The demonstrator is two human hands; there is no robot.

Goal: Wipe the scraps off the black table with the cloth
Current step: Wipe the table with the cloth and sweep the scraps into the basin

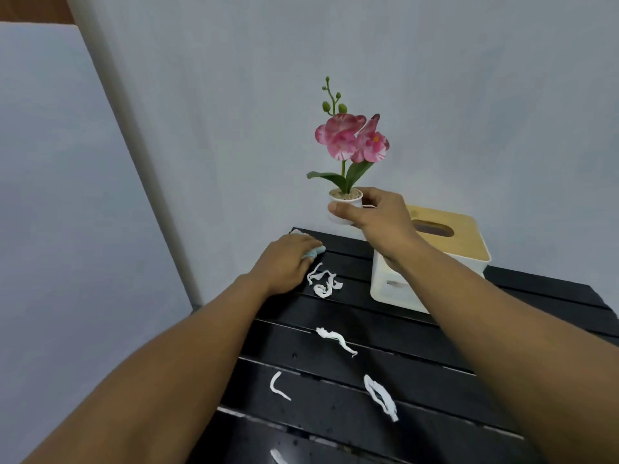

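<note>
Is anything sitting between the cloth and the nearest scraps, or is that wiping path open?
Nothing visible blocks it. The cloth under the left hand lies at the table's far corner, with the nearest scraps just beside it on bare slats. The right hand holds the flower pot lifted clear; the tissue box stands off to the right.
</note>
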